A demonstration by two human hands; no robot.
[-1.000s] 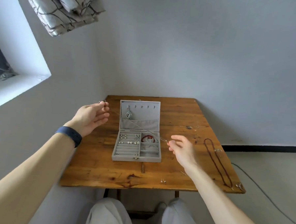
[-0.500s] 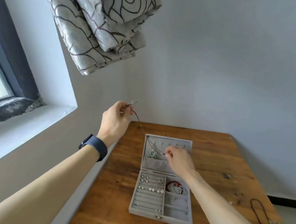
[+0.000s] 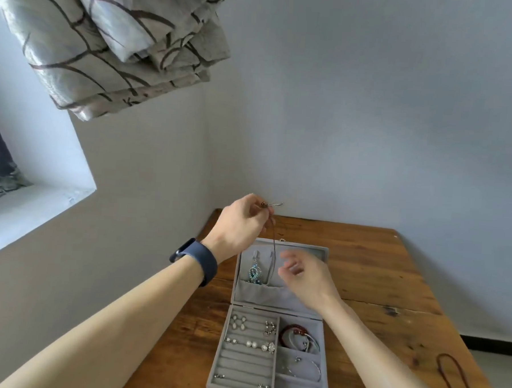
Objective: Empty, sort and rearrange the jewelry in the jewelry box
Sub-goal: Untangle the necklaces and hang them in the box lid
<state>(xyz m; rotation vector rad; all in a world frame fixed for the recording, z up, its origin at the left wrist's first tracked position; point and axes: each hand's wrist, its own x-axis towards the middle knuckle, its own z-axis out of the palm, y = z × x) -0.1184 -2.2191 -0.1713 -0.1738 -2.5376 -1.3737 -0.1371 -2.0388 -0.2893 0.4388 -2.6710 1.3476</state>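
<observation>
Since half a second ago, right hand (image 3: 304, 275) has let go of the thin dark cord necklace (image 3: 273, 248) and drawn a little back from it. It now hovers in front of the upright lid (image 3: 273, 297) of the grey velvet jewelry box (image 3: 295, 385), its fingers loosely spread and blurred, with nothing in them that I can see. My left hand (image 3: 241, 224) has come in over the lid's far left corner. It pinches the cord's top end just below the small metal clasp (image 3: 275, 204). The cord hangs straight down from there to the lid. Its lower end disappears toward the lid's pocket, just beside the blue beaded pendant (image 3: 255, 274) hanging there. I cannot tell whether the cord is caught on a hook or simply resting in the pocket. My worry is this: if I lift with the end still snagged, the pull could drag the pendant off its hook or tug the light box across the wooden tabletop (image 3: 379, 259), shaking the earrings and bangles in the tray. A thin pinch could also slip, dropping the cord back in a tangle.
</observation>
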